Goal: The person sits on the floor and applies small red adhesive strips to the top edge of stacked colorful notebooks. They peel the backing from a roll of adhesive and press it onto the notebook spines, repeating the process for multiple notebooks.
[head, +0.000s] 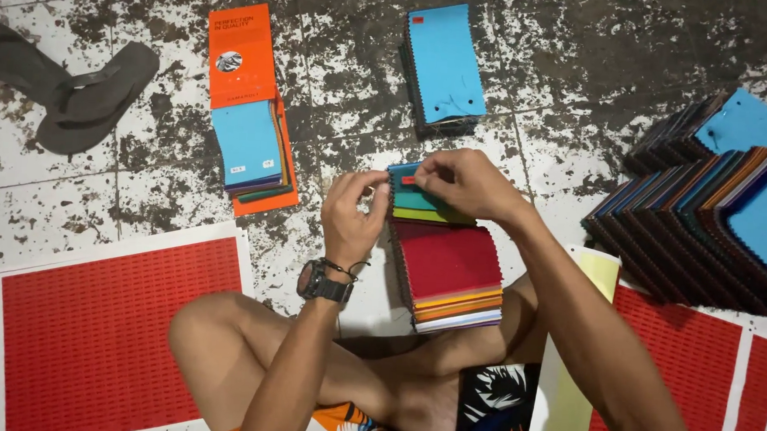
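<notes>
I had both hands on the fabric swatch stack point(445, 254) lying on the floor point(336, 126) before my crossed legs. My left hand point(353, 209) pinched its top-left corner; my right hand point(464, 183) pinched the blue top swatch point(406, 197), grip pressed together.

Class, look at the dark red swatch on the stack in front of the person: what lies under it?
Under the dark red swatch, stepped edges of yellow, orange and pale swatches show. Their faces are covered, as is the floor beneath the stack.

Both hands point(402, 203) on fabric swatches point(423, 204)
</notes>
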